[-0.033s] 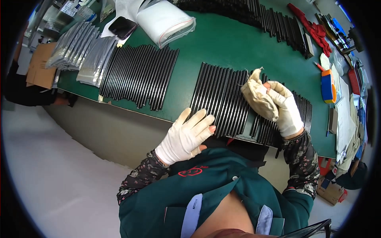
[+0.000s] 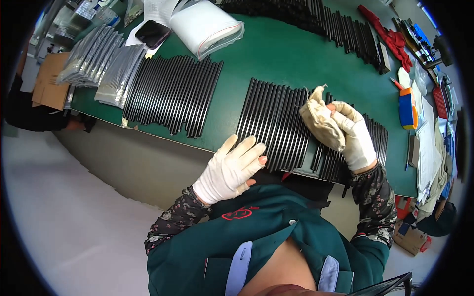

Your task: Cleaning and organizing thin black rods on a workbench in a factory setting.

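A row of slim black rods [image 2: 269, 123] lies side by side at the near edge of the green table. My left hand [image 2: 229, 170], in a white glove with bare thumb tip, is open with fingers stretched out at the near left ends of this row. In my right hand [image 2: 354, 133], also gloved, an off-white rag [image 2: 322, 121] is gripped and bunched up over the row's right side. Under and beside that hand lie more black rods [image 2: 377, 140], partly hidden by the glove and rag.
Another row of black rods [image 2: 173, 93] lies to the left, beside plastic-wrapped bundles [image 2: 116, 81]. A phone [image 2: 152, 34] and a white bagged stack [image 2: 205, 27] sit behind. More rods [image 2: 340, 29] lie far right, near a red cloth [image 2: 392, 39] and a blue-orange tape roll [image 2: 408, 108].
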Demonstrator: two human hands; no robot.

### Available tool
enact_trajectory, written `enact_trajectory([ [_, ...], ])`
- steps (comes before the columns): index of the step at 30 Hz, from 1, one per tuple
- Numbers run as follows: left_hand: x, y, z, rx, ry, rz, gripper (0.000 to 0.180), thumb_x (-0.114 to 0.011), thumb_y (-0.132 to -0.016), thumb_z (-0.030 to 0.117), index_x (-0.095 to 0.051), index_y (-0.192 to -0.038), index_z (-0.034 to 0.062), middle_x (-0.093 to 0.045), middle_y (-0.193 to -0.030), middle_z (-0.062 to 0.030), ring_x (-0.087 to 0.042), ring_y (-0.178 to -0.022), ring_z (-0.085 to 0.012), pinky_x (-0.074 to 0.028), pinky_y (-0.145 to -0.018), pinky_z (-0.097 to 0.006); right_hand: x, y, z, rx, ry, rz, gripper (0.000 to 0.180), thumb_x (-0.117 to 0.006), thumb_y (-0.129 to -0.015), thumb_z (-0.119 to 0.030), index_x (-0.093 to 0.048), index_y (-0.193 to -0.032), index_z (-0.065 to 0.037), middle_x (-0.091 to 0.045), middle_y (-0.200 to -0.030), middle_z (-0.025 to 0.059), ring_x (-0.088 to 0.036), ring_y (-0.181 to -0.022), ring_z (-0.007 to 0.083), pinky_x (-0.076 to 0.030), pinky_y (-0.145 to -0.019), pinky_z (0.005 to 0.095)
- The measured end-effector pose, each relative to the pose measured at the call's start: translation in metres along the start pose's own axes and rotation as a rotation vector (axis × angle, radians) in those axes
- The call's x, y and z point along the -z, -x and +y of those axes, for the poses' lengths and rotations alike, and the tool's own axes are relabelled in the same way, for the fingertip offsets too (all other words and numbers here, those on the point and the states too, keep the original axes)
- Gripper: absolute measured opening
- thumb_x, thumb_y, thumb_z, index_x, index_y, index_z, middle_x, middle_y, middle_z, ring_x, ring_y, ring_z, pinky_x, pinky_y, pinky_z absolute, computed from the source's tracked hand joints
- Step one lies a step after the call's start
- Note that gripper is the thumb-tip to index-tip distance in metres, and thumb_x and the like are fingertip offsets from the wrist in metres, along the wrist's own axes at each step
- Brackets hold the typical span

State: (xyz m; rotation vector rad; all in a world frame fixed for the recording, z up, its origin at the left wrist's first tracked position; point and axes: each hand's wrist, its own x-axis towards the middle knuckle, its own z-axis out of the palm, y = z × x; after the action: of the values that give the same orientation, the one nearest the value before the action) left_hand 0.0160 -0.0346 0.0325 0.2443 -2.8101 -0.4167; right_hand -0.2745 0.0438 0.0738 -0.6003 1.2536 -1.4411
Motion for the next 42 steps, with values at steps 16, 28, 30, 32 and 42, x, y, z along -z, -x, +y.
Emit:
enact_trajectory([
  [16,-0.021,0.000,-0.008,-0.164,0.062,0.314,0.027,-0.068,-0.077,0.011,-0.060,-0.101,0.0018,-0.064,-0.105,-0.0103,-0.064,-0.099,-0.0270,-0.053,-0.086,-0.039,-0.084,-0.032,0.035,0.921,1.157,-0.724,0.020,-0.069,-0.077,-0.012,-0.057,-0.093,-0.008,-0.060,-0.088,0.0051,-0.060,-0.085,0.0263,-0.049,-0.078,0.0373],
  [28,-0.026,-0.006,-0.010,-0.203,0.088,0.370,0.024,-0.065,-0.084,0.008,-0.054,-0.104,0.0036,-0.065,-0.095,-0.0101,-0.065,-0.084,-0.0263,-0.055,-0.072,-0.036,-0.101,-0.069,0.038,0.962,1.164,-0.646,0.016,-0.067,-0.082,-0.013,-0.061,-0.094,-0.005,-0.066,-0.097,0.0110,-0.062,-0.082,0.0278,-0.051,-0.073,0.0370],
  [30,-0.030,-0.005,-0.013,-0.197,0.060,0.417,0.023,-0.066,-0.083,0.009,-0.055,-0.103,0.0033,-0.066,-0.093,-0.0105,-0.066,-0.082,-0.0243,-0.054,-0.071,-0.036,-0.102,-0.076,0.040,0.951,1.275,-0.575,0.018,-0.069,-0.081,-0.017,-0.061,-0.092,-0.005,-0.065,-0.099,0.0096,-0.062,-0.083,0.0281,-0.051,-0.071,0.0369],
  [32,-0.030,-0.001,-0.013,-0.183,0.083,0.380,0.027,-0.066,-0.083,0.009,-0.054,-0.107,0.0031,-0.066,-0.094,-0.0113,-0.066,-0.082,-0.0243,-0.054,-0.071,-0.037,-0.115,-0.060,0.041,0.985,1.118,-0.687,0.020,-0.069,-0.080,-0.015,-0.061,-0.095,-0.006,-0.066,-0.097,0.0084,-0.062,-0.082,0.0284,-0.051,-0.069,0.0365],
  [42,-0.031,0.000,-0.013,-0.193,0.092,0.379,0.026,-0.064,-0.084,0.007,-0.054,-0.107,0.0030,-0.067,-0.097,-0.0099,-0.067,-0.086,-0.0278,-0.055,-0.076,-0.036,-0.122,-0.058,0.047,0.880,1.166,-0.949,0.015,-0.069,-0.080,-0.013,-0.062,-0.092,-0.005,-0.067,-0.094,0.0093,-0.064,-0.081,0.0258,-0.053,-0.071,0.0357],
])
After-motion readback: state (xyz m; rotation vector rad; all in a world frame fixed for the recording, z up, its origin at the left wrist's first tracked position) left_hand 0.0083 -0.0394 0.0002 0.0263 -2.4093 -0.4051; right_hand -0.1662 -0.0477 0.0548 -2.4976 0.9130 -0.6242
